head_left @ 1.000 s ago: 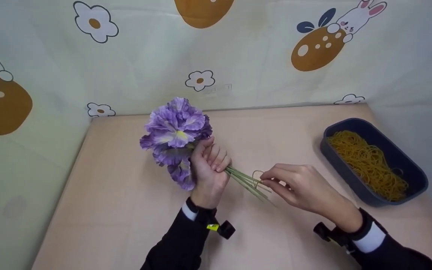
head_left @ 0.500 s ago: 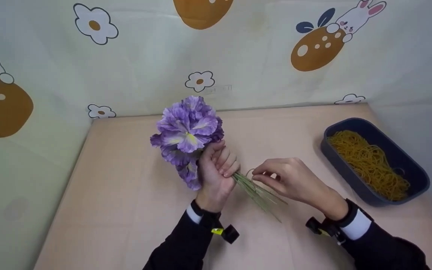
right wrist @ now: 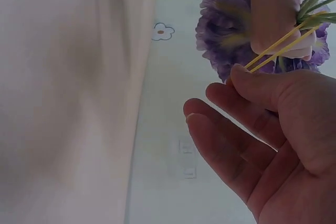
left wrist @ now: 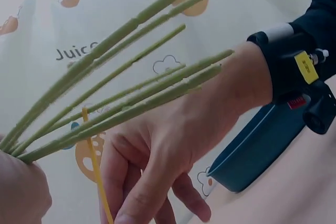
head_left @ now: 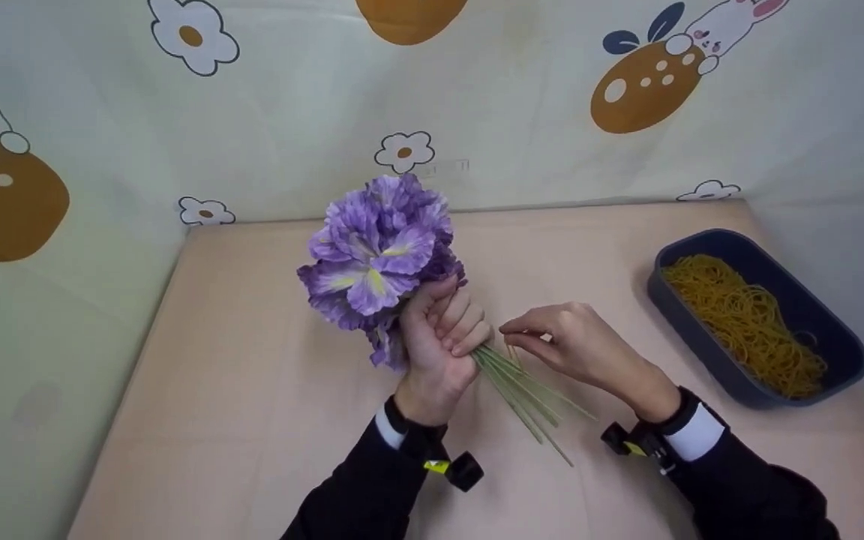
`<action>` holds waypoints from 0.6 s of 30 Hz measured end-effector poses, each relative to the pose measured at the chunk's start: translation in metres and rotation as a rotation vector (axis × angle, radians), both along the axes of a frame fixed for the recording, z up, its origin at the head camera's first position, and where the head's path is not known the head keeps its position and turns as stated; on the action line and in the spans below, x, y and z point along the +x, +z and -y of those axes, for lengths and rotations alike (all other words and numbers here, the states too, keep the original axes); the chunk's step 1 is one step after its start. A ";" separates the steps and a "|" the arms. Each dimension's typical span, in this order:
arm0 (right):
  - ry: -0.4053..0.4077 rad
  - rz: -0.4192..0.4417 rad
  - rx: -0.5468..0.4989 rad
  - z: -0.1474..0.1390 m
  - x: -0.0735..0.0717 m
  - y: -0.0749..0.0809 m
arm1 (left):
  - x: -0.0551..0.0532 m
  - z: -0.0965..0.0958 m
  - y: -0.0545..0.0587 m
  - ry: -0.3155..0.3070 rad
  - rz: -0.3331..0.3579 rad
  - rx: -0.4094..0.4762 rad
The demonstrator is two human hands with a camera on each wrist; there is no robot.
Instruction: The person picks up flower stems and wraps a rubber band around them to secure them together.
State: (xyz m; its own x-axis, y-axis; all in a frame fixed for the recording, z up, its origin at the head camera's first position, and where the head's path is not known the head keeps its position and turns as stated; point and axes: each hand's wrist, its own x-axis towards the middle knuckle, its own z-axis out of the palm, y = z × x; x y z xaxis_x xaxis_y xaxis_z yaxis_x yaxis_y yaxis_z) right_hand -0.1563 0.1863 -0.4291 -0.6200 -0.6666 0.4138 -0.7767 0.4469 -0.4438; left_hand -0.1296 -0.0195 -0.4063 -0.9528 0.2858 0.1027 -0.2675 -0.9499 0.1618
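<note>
My left hand (head_left: 443, 345) grips a bunch of purple, yellow-centred flowers (head_left: 372, 262), fingers curled round the stems just below the blooms. Green stems (left wrist: 131, 23) fan out past the little-finger side, their cut ends free. Close to that fist, my right hand (head_left: 582, 341) pinches a thin yellow rubber band (right wrist: 275, 45) between thumb and forefinger. Two taut strands run from the pinch to the stems in the right wrist view. In the left wrist view the band crosses the lower stems, with the upper ones outside it. The remaining right fingers are loosely bent.
A dark blue tub (head_left: 702, 352) stands at the right of the table, holding a heap of yellow rubber bands (head_left: 747, 322). Behind the pinkish tabletop (head_left: 237, 375) hangs a pale cloth wall (head_left: 289, 112) printed with flowers and rabbits.
The right hand has moved left and slightly up, drawing the rubber band along the stems toward the left fist. The flowers have shifted right and tilted, and the stems now point more downward.
</note>
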 end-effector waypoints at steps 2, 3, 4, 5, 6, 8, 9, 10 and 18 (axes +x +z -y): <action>0.008 0.002 -0.005 0.002 0.001 0.000 | 0.001 0.000 0.002 -0.022 -0.040 0.042; 0.009 0.007 -0.005 0.003 0.002 -0.001 | 0.001 0.000 0.003 -0.031 -0.061 0.062; 0.007 0.013 -0.002 0.004 0.002 -0.001 | 0.002 0.000 0.004 -0.035 -0.081 0.079; 0.003 0.018 0.002 0.006 0.003 -0.001 | 0.002 0.001 0.004 -0.032 -0.096 0.091; 0.001 0.020 0.007 0.007 0.004 -0.003 | 0.002 0.001 0.004 -0.026 -0.108 0.102; -0.007 0.029 0.028 0.009 0.006 -0.005 | 0.003 0.001 0.004 -0.012 -0.118 0.130; -0.009 0.045 0.039 0.010 0.008 -0.006 | 0.003 0.002 0.004 -0.002 -0.117 0.140; -0.009 0.066 0.048 0.012 0.010 -0.007 | 0.003 0.003 0.004 0.011 -0.115 0.151; 0.097 0.159 0.078 0.026 0.045 -0.013 | 0.002 0.012 0.006 0.115 -0.107 0.191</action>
